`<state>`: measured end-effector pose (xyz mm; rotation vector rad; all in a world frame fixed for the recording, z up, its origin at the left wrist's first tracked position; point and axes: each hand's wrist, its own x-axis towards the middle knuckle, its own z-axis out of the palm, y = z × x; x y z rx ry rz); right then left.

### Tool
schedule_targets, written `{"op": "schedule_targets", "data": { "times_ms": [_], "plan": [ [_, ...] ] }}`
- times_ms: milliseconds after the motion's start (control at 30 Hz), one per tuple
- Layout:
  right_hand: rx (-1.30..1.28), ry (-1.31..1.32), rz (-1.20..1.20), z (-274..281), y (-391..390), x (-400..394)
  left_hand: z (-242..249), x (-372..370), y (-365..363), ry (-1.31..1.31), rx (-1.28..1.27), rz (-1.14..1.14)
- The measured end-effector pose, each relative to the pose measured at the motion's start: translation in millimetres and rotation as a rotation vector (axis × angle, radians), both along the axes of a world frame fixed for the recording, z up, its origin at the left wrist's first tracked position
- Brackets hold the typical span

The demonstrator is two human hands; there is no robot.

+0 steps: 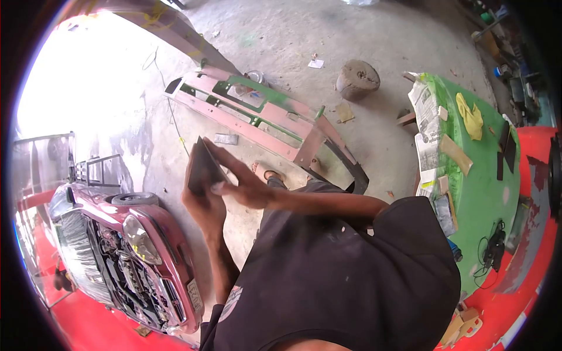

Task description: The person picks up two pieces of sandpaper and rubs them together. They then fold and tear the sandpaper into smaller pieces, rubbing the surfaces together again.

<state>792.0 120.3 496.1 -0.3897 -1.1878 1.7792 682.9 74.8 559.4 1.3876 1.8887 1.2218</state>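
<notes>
Person standing nr the bench, both hands up in front of the body. The dark grey, flat, sharp-cornered sheet (205, 167) is between them, clear of the floor. Left hand (202, 207) is curled round its near end, prob. b/c that gives a firm base. Right hand (249, 190) has bent fingers along the other edge, thumb on the face, so it's gripped from both sides, prob. to stop it twisting. Can't see the far fingertips, so can't tell how tight.

Beyond the hands: long pink-and-green slotted panel (280, 120), off the floor w/ dark legs showing at one end, prob. raised for easier reach. Small grey rectangular block (226, 138) lies on the concrete beside it.

Person's right: broad green surface (489, 193), w/ printed newspaper (430, 155) along its edge, maybe as masking. Crumpled yellow cloth (470, 119) and thin dark strips (508, 146) lie on top, prob. for quick access.

Left: dusky-pink car (137, 263), engine bay open, w/ milky sheeting (73, 245) over it, prob. vs. dust.
</notes>
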Motion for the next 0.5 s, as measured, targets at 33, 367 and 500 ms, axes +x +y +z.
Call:
{"op": "schedule_targets", "data": {
  "times_ms": [33, 367, 500],
  "plan": [
    [-0.019, 0.007, 0.026, 0, 5, 2, -1, 3, -4, 0.05, -0.007, -0.007],
    [-0.088, 0.031, 0.081, 2, 8, 13, -6, 10, -7, 0.04, -0.03, -0.013],
    [-0.095, 0.131, 0.073, -15, 21, 4, 2, 26, -13, 0.164, 0.06, -0.148]
  ]
}}
